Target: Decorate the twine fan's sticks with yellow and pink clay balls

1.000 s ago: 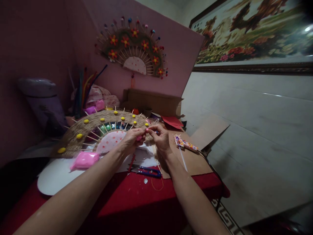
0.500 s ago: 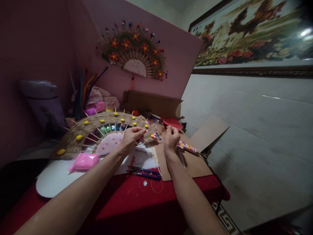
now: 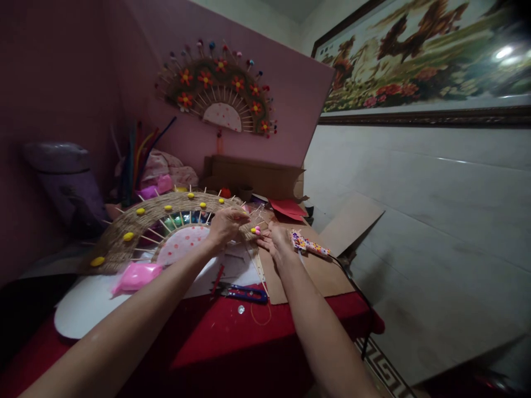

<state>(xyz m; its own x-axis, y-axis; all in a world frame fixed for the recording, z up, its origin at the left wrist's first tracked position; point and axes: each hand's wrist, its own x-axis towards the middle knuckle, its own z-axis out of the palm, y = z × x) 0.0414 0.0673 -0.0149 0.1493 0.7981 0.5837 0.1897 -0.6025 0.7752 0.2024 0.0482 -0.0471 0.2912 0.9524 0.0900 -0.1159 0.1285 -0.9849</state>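
A fan-shaped craft piece (image 3: 118,232) of wound twine over thin sticks, with yellow ovals and a dotted half-round centre, lies across the table. My left hand (image 3: 227,225) is over its right part, fingertips pinched together; what they hold, if anything, is hidden. At the fan's right end, yellow and pink clay bits (image 3: 255,230) sit between my two hands. My right hand (image 3: 277,242) is beside them with fingers stretched out and apart, holding nothing that I can see. A pink packet of clay (image 3: 136,276) lies on the near left.
Blue thread snips (image 3: 246,293) lie on the red tablecloth (image 3: 232,348). A flower-patterned glue gun (image 3: 309,245) with a cord rests on cardboard (image 3: 319,282). Red paper (image 3: 287,208) lies behind. A finished-looking fan (image 3: 222,91) hangs on the pink wall.
My right hand has gone from a pinch to spread fingers, lower and further left. The pink bit at my left fingertips no longer shows. The whole view has shifted slightly.
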